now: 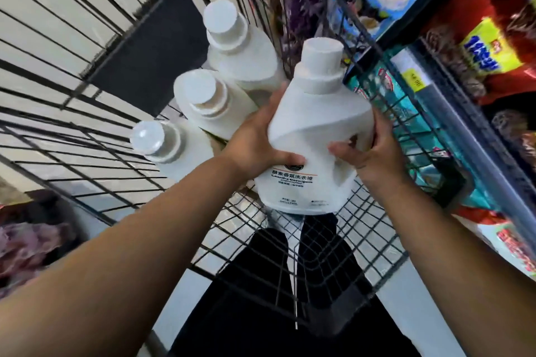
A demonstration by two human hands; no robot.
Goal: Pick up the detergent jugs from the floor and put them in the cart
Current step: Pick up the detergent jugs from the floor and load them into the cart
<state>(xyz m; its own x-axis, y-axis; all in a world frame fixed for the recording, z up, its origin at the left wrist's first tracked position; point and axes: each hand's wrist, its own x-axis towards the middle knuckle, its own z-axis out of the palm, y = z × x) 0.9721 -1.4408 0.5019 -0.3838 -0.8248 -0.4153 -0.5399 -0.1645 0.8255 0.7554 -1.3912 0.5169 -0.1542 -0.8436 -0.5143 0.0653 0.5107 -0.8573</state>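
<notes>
A white detergent jug (pixel 316 113) with a white cap is held upright over the black wire cart (pixel 333 252). My left hand (pixel 255 148) grips its left side and my right hand (pixel 368 153) grips its right side by the handle. Inside the cart stand three more white jugs: a far jug (pixel 240 46), a middle jug (pixel 208 101) and a near jug (pixel 168 151). The held jug hangs just right of them, its base above the cart's near wire wall.
Store shelves (pixel 452 72) packed with colourful packaged goods run along the right, close to the cart's side. Pale floor tiles (pixel 43 23) show through the wire at left. A pink bundle (pixel 32 249) lies at the lower left. My dark trousers (pixel 261 284) show below the cart.
</notes>
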